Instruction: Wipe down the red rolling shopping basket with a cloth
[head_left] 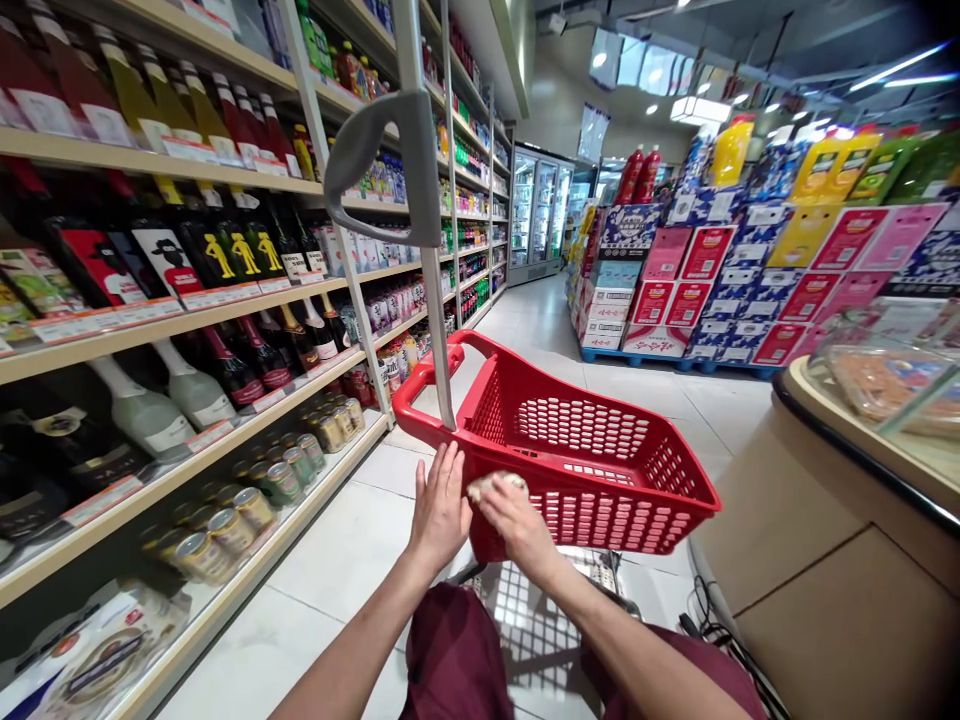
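A red plastic shopping cart basket (585, 425) with perforated walls stands in front of me, its inside visible from above. My left hand (441, 505) lies against the end of the basket's near side, fingers stretched out and holding nothing. Just right of it, my right hand (517, 525) presses a crumpled whitish cloth (499, 486) to the red side wall. Much of the cloth is hidden under the fingers. A metal pole (436, 330) rises at the basket's left end and carries a grey handle (384, 170).
Shelves (187, 330) of bottles and cans line the left. Stacked drink cartons (675, 285) stand on a blue pallet at the back right. A counter (840, 560) is close on the right, with black cables (705, 620) at its foot. Glass-door fridges (536, 210) are far back.
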